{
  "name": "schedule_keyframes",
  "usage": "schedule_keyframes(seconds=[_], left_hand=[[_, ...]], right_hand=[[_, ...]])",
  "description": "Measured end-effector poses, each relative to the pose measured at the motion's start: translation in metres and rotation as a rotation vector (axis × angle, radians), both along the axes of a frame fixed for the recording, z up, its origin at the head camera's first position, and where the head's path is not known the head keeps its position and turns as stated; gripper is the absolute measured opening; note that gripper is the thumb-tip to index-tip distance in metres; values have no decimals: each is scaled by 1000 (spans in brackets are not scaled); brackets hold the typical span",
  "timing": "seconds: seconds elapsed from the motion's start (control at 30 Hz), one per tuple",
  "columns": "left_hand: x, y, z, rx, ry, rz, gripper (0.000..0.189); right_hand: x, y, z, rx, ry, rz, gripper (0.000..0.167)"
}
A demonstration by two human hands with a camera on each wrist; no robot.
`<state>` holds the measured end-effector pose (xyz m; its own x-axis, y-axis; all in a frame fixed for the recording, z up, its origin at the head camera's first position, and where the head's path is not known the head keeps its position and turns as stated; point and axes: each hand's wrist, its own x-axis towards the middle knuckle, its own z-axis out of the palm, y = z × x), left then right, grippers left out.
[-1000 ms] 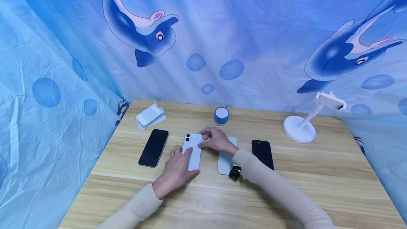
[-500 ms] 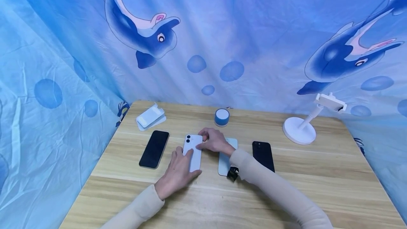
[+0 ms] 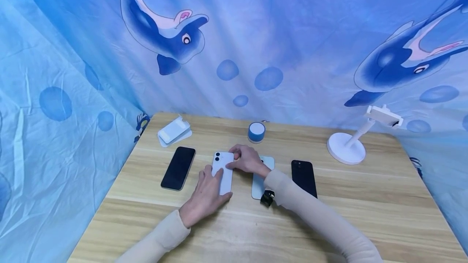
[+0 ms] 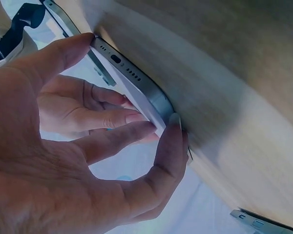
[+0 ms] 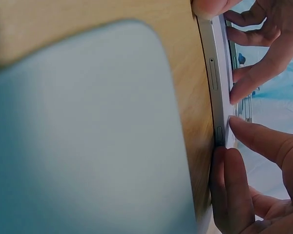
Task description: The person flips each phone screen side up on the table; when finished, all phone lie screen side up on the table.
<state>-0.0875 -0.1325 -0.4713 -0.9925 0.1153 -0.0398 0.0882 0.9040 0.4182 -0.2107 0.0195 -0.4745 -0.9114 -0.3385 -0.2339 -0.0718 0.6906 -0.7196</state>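
A white phone [image 3: 226,180] lies back up at the middle of the table, its twin cameras at the far end. My left hand [image 3: 204,196] grips it from the left: thumb at the near end, one fingertip on the back, other fingers along the left side. In the left wrist view the phone's bottom edge [image 4: 132,73] shows its charging port. From the right, my right hand [image 3: 249,160] pinches the far right edge, thumb on the back and curled fingers against the side. The right wrist view shows that side edge [image 5: 214,73] close to the tabletop.
Beneath my right wrist lies a pale mint phone [image 3: 257,184]. A black phone [image 3: 303,175] is farther right, and a dark-screened phone [image 3: 178,168] lies left. Behind stand a blue round speaker-like cylinder [image 3: 256,132], a white folding stand [image 3: 174,130] and a white round-based phone stand [image 3: 346,149].
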Motion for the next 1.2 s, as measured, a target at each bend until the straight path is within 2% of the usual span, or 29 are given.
schedule_keyframes(seconds=[0.47,0.7,1.2], left_hand=[[2,2,-2,-23,37,-11,81],[4,0,1,-18,34,-24,81],[1,-12,8,75,-23,-36,83]], right_hand=[[2,-2,-1,16,30,-13,51],[3,-2,1,-28,-13,-46,51],[5,7,13,-326,-194,-64,52]])
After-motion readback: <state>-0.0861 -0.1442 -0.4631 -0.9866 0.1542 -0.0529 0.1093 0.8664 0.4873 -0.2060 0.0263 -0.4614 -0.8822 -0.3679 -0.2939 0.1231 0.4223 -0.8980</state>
